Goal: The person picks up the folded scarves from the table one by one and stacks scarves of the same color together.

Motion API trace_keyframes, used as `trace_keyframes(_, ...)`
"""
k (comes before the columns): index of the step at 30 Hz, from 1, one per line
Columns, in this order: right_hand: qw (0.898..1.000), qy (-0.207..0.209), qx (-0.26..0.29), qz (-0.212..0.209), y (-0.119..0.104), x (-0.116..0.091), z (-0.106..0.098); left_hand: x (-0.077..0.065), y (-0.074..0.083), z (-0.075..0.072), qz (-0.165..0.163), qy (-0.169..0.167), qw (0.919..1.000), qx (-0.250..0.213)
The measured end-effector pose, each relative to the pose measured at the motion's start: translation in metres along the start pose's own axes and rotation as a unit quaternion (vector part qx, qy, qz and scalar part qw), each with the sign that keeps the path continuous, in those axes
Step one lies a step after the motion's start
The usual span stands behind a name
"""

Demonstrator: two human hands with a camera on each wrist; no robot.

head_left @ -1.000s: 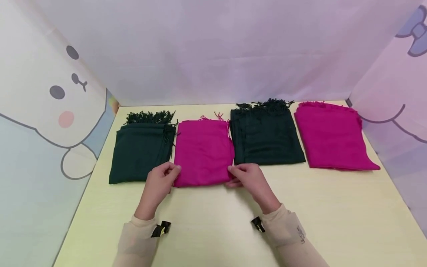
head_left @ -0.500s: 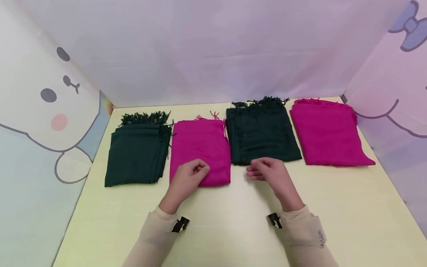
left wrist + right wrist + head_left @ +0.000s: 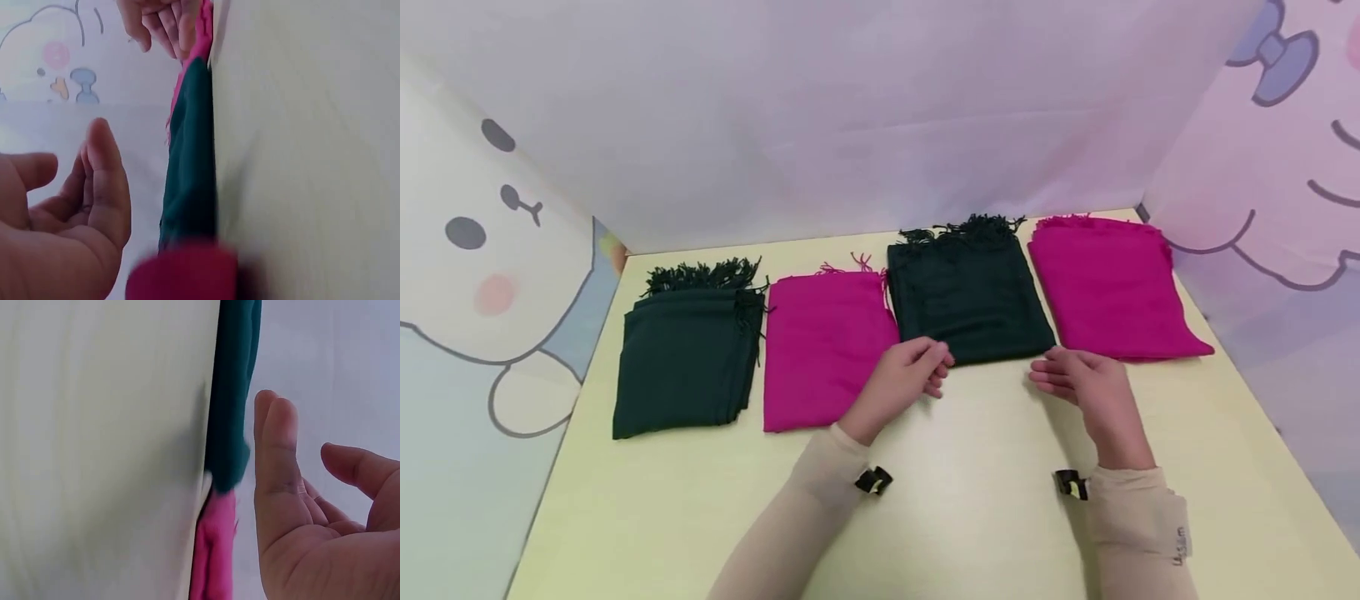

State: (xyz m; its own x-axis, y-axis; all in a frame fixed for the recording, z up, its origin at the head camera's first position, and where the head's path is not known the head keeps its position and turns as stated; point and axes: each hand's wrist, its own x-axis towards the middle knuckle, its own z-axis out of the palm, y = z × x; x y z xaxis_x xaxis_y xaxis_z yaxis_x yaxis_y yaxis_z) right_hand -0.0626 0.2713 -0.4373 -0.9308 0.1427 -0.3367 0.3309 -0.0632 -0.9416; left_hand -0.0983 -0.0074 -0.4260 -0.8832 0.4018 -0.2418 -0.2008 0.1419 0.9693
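Note:
Four folded, fringed cloths that look like shawls lie in a row. My left hand point(image 3: 898, 379) hovers by the near left corner of the right-hand dark green shawl point(image 3: 970, 304), its forearm crossing over the left-hand magenta shawl point(image 3: 823, 346). Close to that green shawl's near right corner is my right hand point(image 3: 1090, 396), with the other magenta shawl point(image 3: 1116, 292) just beyond. Both hands hold nothing. In the left wrist view the thumb and loosely bent fingers point(image 3: 106, 169) stand apart; the right wrist view shows fairly straight fingers point(image 3: 278, 450) beside the green edge.
Another dark green shawl point(image 3: 685, 358) lies at the far left of the row. All the shawls rest on a pale yellow table point(image 3: 970, 517). Behind it hangs a whitish cloth backdrop point(image 3: 820, 108), with cartoon-printed panels on both sides.
Both hands have let go of the left-hand magenta shawl's near corners and moved right to the neighbouring green shawl. The head view has turned slightly right.

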Motion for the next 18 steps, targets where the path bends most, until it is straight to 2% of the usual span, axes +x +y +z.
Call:
trace_keyframes(3,0.997,0.035,0.065,0.012,-0.001,0.001,-0.021,0.014,0.003,0.022,0.012,-0.016,0.9990,-0.040)
trace_keyframes(7,0.986,0.073,0.144,0.038,-0.003,0.000,-0.048,0.027,0.004,0.046,0.013,-0.044,0.9975,-0.053)
trace_keyframes(10,0.979,0.082,0.179,0.051,-0.004,-0.001,-0.064,0.036,0.004,0.057,0.007,-0.052,0.9957,-0.076)
trace_keyframes(13,0.973,0.074,0.210,0.059,-0.004,0.002,-0.077,0.047,0.003,0.069,-0.008,-0.048,0.9913,-0.122)
trace_keyframes(16,0.957,0.060,0.275,0.067,-0.003,0.004,-0.092,0.056,0.001,0.084,-0.035,-0.041,0.9832,-0.174)
trace_keyframes(18,0.939,0.059,0.330,0.072,0.000,0.005,-0.104,0.060,0.002,0.095,-0.057,-0.036,0.9748,-0.213)
